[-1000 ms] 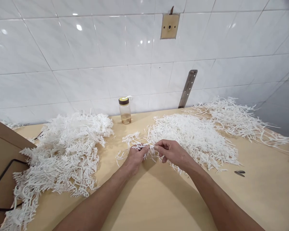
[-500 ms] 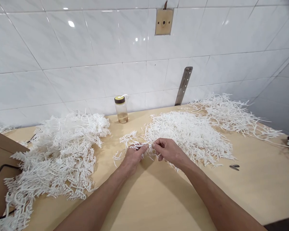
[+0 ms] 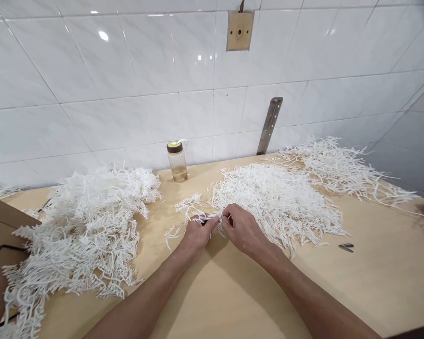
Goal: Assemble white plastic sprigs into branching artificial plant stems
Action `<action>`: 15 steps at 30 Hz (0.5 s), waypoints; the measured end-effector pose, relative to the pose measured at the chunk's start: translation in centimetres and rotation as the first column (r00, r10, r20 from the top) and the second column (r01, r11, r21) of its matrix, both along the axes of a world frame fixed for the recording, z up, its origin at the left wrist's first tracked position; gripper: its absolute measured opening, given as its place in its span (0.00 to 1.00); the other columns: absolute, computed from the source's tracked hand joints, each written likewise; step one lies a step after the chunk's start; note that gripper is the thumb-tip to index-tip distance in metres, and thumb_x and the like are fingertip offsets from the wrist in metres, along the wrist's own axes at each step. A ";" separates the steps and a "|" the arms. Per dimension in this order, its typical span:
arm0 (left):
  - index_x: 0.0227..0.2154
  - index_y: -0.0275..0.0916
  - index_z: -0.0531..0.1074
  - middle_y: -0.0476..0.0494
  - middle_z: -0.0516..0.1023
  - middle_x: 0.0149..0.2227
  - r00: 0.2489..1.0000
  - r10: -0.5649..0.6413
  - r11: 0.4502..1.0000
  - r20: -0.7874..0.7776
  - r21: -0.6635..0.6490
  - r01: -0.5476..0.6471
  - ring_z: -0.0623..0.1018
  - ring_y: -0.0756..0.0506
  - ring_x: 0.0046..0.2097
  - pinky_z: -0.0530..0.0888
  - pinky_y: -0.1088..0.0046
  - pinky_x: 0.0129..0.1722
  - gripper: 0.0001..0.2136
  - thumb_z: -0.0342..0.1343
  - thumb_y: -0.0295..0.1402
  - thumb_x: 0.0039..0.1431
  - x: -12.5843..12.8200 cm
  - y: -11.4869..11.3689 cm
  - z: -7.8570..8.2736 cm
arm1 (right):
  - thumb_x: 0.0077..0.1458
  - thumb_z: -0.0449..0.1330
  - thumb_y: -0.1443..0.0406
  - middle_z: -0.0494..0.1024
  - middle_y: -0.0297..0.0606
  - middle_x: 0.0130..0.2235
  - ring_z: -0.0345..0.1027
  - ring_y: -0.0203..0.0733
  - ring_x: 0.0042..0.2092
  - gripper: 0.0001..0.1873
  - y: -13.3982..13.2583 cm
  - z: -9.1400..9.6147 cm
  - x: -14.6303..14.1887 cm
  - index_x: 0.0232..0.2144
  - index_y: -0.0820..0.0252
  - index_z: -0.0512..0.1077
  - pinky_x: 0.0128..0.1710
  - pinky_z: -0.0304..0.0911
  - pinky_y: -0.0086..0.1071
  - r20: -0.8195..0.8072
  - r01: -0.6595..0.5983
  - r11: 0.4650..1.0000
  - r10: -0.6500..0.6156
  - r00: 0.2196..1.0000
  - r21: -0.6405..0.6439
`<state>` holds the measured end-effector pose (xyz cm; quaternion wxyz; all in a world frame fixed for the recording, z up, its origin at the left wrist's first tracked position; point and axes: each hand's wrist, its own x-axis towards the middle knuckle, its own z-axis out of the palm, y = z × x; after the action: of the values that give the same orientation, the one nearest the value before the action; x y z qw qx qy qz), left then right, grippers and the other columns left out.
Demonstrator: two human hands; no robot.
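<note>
My left hand (image 3: 198, 233) and my right hand (image 3: 240, 228) meet at the middle of a wooden table (image 3: 233, 292), fingertips pinched together on a small white plastic branched piece (image 3: 217, 221). A little dark thing shows between the left fingers; I cannot make it out. Right behind the hands lies a middle heap of white plastic sprue pieces (image 3: 279, 200). A small loose clump (image 3: 187, 207) sits just left of the fingertips.
A big heap of the same white pieces (image 3: 85, 226) covers the left side, another heap (image 3: 339, 165) the far right. A small bottle with a brown cap (image 3: 177, 161) stands against the tiled wall. A small metal tool (image 3: 346, 246) lies at right. Cardboard box (image 3: 3, 245) at left.
My right hand has turned palm-down and closed in on the left fingertips. The view shifted slightly; the heaps have not moved.
</note>
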<state>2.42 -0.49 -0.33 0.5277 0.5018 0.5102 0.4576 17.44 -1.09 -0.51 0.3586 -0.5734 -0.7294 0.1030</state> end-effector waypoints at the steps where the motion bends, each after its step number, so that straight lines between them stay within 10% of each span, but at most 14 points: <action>1: 0.18 0.38 0.69 0.53 0.64 0.17 1.000 0.003 1.000 -0.024 0.005 -0.003 0.63 0.51 0.23 0.60 0.74 0.24 0.17 0.66 0.45 0.45 0.0 0.0 -0.1 | 0.56 0.51 0.67 0.72 0.37 0.30 0.64 0.39 0.31 0.06 0.0 -0.1 -0.1 0.28 0.58 0.65 0.30 0.57 0.31 0.012 0.014 1.000 -0.014 1.000 0.000; 7: 0.19 0.38 0.71 0.52 0.66 0.17 0.997 0.020 0.999 -0.072 0.050 -0.016 0.67 0.49 0.25 0.63 0.72 0.27 0.14 0.62 0.43 0.49 0.3 0.0 -0.3 | 0.56 0.51 0.65 0.71 0.32 0.25 0.62 0.36 0.23 0.06 0.1 0.6 -0.1 0.27 0.57 0.63 0.23 0.54 0.29 -0.172 -0.020 0.922 -0.050 0.984 -0.386; 15: 0.21 0.37 0.72 0.50 0.70 0.21 0.993 0.069 0.989 -0.100 0.135 -0.055 0.68 0.49 0.26 0.65 0.72 0.30 0.12 0.61 0.41 0.50 0.4 0.0 -0.8 | 0.58 0.50 0.70 0.71 0.38 0.30 0.62 0.39 0.29 0.07 0.4 -0.1 -0.1 0.28 0.58 0.63 0.28 0.51 0.32 0.125 0.151 0.987 -0.145 0.982 -0.045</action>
<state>2.79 -0.47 -1.11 0.4515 0.5428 0.5210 0.4797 17.36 -0.74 -0.57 0.3047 -0.6408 -0.7020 0.0608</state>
